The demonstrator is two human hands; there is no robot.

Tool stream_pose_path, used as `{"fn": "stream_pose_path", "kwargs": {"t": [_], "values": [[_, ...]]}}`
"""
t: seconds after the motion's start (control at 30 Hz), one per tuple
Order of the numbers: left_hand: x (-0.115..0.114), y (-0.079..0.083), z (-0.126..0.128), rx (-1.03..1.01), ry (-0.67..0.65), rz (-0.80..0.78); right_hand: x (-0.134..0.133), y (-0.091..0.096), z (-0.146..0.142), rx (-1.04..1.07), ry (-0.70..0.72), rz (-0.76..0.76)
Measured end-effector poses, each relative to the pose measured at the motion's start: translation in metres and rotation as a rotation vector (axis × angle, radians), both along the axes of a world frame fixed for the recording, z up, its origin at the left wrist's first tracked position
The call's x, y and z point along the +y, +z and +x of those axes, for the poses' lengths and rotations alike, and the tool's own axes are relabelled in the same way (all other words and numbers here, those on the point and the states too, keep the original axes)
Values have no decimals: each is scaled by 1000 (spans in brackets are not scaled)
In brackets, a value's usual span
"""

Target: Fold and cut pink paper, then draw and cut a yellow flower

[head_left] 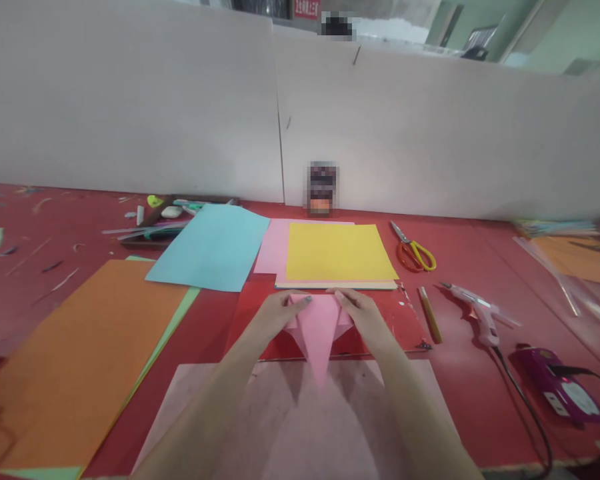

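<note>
A folded piece of pink paper (319, 327) is held between my two hands, its long point aimed toward me. My left hand (283, 310) grips its upper left corner, thumb on top. At the upper right corner, my right hand (356, 312) pinches the paper in the same way. Beneath it lie a red board (405, 327) and, closer to me, a large pale pink sheet (300, 440). Just beyond my fingers rests a yellow sheet (337, 252) on top of other papers.
Scissors (414, 252), a yellowish stick (431, 317), a corded glue gun (480, 313) and a purple power box (560, 387) lie right. Left are a blue sheet (213, 250), orange paper (90, 353) and a tool tray (150, 237). A white partition (430, 133) stands behind.
</note>
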State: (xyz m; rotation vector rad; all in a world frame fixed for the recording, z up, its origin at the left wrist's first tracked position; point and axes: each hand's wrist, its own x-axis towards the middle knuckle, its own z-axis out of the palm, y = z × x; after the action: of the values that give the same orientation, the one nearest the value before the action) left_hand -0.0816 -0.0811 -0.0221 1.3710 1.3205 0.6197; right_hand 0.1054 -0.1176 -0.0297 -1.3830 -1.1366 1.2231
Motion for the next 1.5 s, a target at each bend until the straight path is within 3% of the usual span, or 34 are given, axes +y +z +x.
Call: {"fn": "stream_pose_path", "kwargs": {"t": [0.33,0.7,1.23,1.5], "values": [[-4,-6,4,-79,111,-24,1,-2,-2,-90,39,13],[-3,-2,5,-71,56,31,1,-6,-2,-31,12,-18],[2,-9,-2,-96,26,-19,-1,-1,-1,-86,-20,-36],[5,-3,-7,-188,154,-82,0,-3,1,29,-110,-32]]}}
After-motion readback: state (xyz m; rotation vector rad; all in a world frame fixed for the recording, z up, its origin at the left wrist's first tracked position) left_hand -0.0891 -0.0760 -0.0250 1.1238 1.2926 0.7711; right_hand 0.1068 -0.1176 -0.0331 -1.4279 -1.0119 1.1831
